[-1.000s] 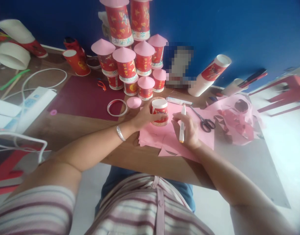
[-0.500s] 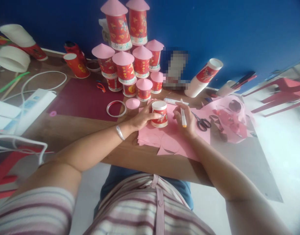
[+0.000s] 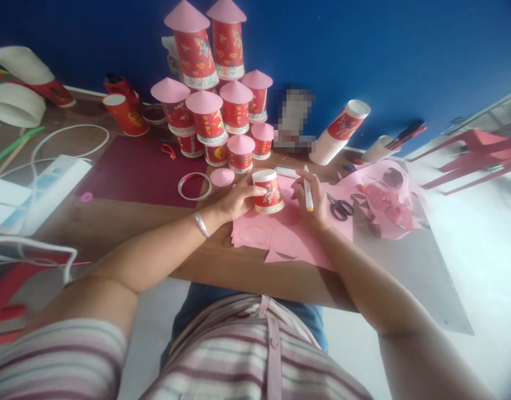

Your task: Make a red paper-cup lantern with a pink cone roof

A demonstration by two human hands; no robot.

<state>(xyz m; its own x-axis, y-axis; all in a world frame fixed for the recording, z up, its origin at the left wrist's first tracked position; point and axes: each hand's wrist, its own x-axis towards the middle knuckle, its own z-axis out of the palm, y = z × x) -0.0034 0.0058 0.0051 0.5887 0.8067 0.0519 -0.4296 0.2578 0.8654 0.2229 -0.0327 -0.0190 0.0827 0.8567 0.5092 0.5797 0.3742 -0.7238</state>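
Observation:
My left hand (image 3: 239,200) grips a red paper cup (image 3: 268,193) with a white rim, standing upside down over pink paper (image 3: 297,236). My thumb lies across the cup's printed front, and the other fingers are mostly hidden behind it. To the right of the cup, my right hand (image 3: 316,208) is closed around a white marker (image 3: 308,191) with an orange end pointing down. A second white marker (image 3: 287,172) lies on the table just behind. Dark-handled scissors (image 3: 341,208) rest on the paper beside my right hand.
Red cups with pink cone tops (image 3: 205,114) stand stacked behind my hands. Pink paper scraps (image 3: 388,200) lie to the right, near a pen cup (image 3: 380,149) and leaning stacked cups (image 3: 341,133). At left are a white power strip (image 3: 57,186) and cables.
The cup in my left hand has tilted slightly and its printed picture has turned. The whole view has shifted a little; my right hand still holds the marker.

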